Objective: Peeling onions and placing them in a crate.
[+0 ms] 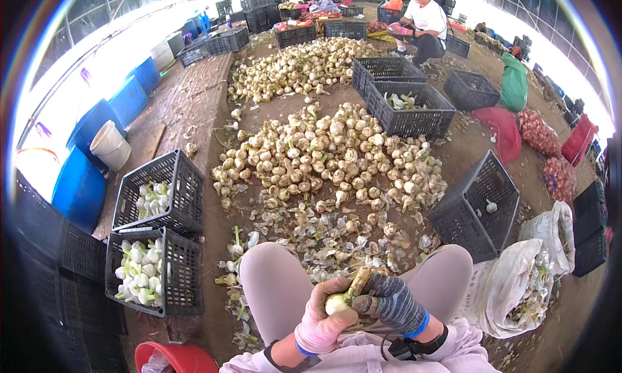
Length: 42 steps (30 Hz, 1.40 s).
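My left hand (324, 317), in a pink and white glove, holds a garlic bulb (337, 304) over my lap. My right hand (394, 302), in a dark grey knitted glove, grips the brownish stem end of the same bulb; its fingertips are partly hidden behind the stem. In front of my knees lies a big heap of unpeeled garlic bulbs (311, 149), with loose skins (335, 246) scattered nearer to me. At the left, a black plastic crate (182, 276) holds clean white garlic bulbs (141, 273); the crate behind it holds fewer.
To my right stand a tilted black crate (452, 227) and white woven sacks (491, 295), one with garlic trimmings. A red bucket (182, 358) is at the lower left. Blue tubs (80, 188) line the left side. A person (427, 23) squats beyond the crates at the back.
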Each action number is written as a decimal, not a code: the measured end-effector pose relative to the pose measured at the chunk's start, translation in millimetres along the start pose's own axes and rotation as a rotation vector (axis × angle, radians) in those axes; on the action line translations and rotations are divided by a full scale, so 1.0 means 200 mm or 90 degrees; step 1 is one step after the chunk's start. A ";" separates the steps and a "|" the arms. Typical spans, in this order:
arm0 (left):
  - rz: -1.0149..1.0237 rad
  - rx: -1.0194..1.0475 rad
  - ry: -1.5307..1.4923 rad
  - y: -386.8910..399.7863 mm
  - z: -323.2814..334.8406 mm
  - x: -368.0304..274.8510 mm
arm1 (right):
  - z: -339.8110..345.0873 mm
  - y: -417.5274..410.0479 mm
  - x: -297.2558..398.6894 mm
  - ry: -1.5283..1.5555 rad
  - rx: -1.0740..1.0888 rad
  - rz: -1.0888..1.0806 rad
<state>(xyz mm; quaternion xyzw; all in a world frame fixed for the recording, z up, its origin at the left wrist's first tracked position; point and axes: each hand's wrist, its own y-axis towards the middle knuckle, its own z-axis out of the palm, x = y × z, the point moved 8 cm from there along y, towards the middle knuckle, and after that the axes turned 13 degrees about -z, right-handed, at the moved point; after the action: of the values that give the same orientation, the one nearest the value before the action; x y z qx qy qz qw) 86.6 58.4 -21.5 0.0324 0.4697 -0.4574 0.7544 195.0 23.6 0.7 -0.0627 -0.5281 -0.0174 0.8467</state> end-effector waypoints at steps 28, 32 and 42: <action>0.307 -0.290 0.372 -0.07 0.04 -0.19 | -0.10 0.02 -0.06 -0.030 -0.139 -0.139; 0.245 -0.192 0.414 -0.01 0.00 -0.17 | -0.12 0.02 0.04 -0.350 -0.102 -0.313; -0.189 -0.016 0.081 0.03 -0.05 -0.03 | -0.10 -0.02 -0.07 0.059 -0.073 -0.081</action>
<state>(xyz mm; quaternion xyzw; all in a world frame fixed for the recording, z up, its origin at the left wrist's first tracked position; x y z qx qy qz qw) 82.8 70.8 -25.9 -0.0179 0.5221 -0.5549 0.6474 207.0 16.1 -20.1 -0.0763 -0.4891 -0.1043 0.8626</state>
